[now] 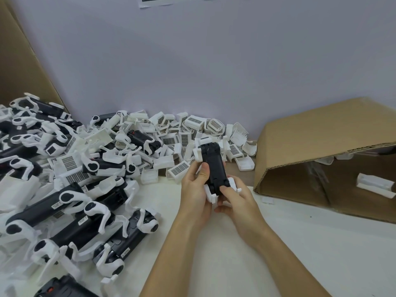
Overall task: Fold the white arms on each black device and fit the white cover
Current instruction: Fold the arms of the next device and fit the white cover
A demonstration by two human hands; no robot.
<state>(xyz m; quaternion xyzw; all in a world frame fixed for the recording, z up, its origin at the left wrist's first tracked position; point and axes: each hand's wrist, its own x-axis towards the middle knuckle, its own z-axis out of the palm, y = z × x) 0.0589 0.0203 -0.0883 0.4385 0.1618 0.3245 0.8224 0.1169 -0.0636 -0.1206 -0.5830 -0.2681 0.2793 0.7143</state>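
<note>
Both hands hold one black device [215, 168] above the white worktop [300, 243], near the middle of the scene and a little to the right. The device stands roughly upright, its long black body tilted slightly away. The left hand [196, 189] grips it from the left, with the thumb laid along the body's left edge and the fingers curled behind. The right hand [234, 200] grips the near end from the right, its thumb pressing on the black body close to the bottom. White arms [211, 195] stick out at the near end between the two hands, and another white part [200, 151] sits at the far end of the device.

To the left lies a large heap of black devices [64, 200] with their white arms spread out in all directions. Behind it and along the far wall [192, 61] a pile of white covers [188, 133] stretches to the right, many showing a dark grid pattern. On the right a cardboard box [321, 146] lies on its side with its opening facing near and right; a white piece [377, 185] rests inside it. A small white scrap [267, 200] lies on the worktop just in front of the box.
</note>
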